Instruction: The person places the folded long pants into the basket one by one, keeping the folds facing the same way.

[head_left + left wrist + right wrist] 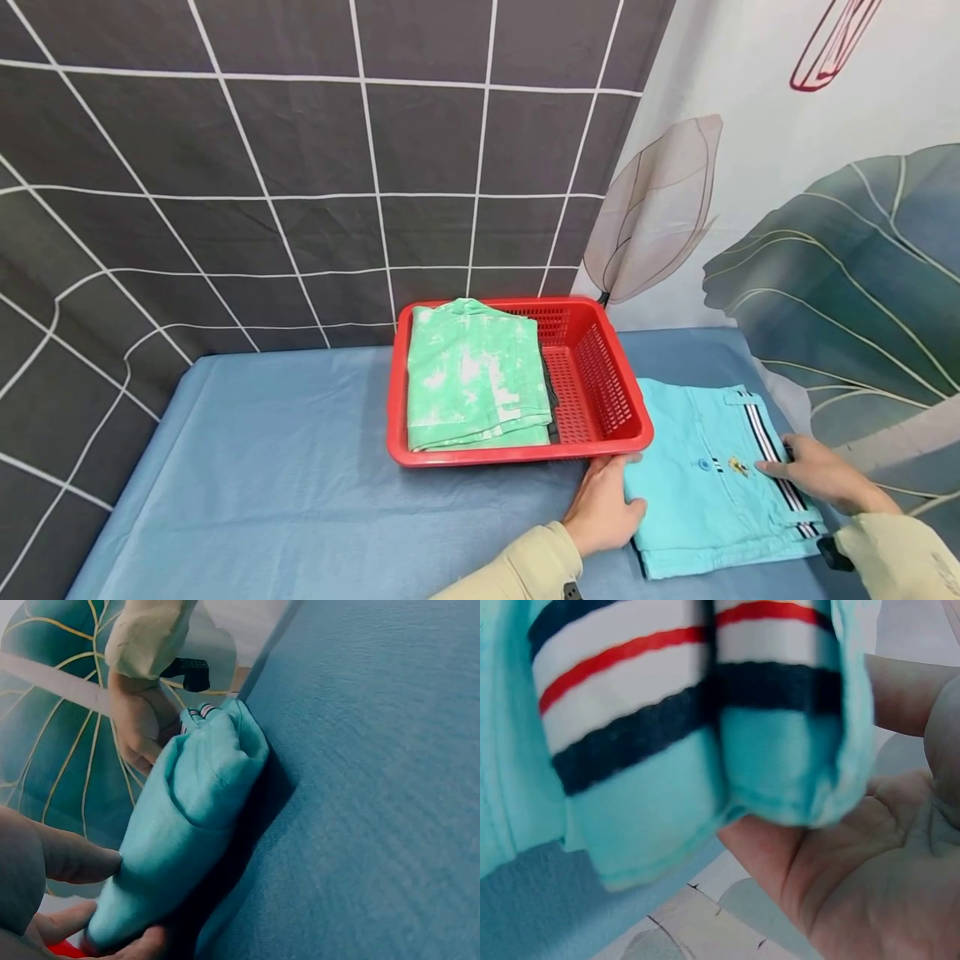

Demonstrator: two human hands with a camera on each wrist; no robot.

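The blue-covered table (300, 467) fills the lower half of your head view. At its centre stands the red basket (600, 367), with 1 folded green garment (472, 375) lying in its left part. Just right of the basket, at the lower right, lies the folded turquoise shorts (697, 483). Your left hand (603, 504) grips their left edge, thumb on top and fingers beneath. Your right hand (821, 479) holds the striped waistband edge, fingers curled around it.
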